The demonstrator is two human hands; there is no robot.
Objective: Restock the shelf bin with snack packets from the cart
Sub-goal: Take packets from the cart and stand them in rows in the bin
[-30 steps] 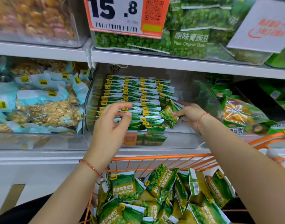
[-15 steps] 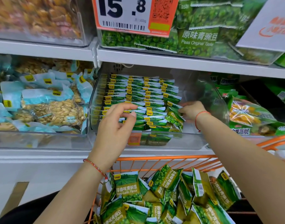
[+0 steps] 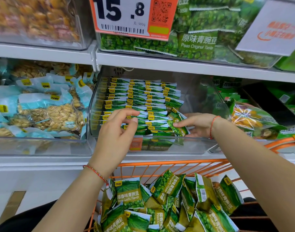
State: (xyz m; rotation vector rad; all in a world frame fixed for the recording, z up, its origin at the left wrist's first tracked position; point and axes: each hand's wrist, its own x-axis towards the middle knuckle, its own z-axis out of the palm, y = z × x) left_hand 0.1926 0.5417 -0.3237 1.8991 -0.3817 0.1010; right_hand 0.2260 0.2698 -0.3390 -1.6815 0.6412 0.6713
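Observation:
A clear shelf bin holds neat rows of green garlic-pea snack packets. My left hand reaches over the bin's front wall, and its index finger and thumb pinch the top edges of packets in the front left rows. My right hand is inside the bin at the front right. Its thumb presses a tilted green packet against its fingers, right beside the rows. Below, the orange wire cart is heaped with more of the same packets.
Left of the bin is a bin of blue-sealed nut packs, and to the right is a bin of mixed green and orange bags. Above are a shelf edge, a price sign and original-taste pea bags. The bin's right part holds no packets.
My right hand has lowered the tilted packet slightly toward the bin's front right, the thumb now on top of it. My left hand has stayed on the front rows.

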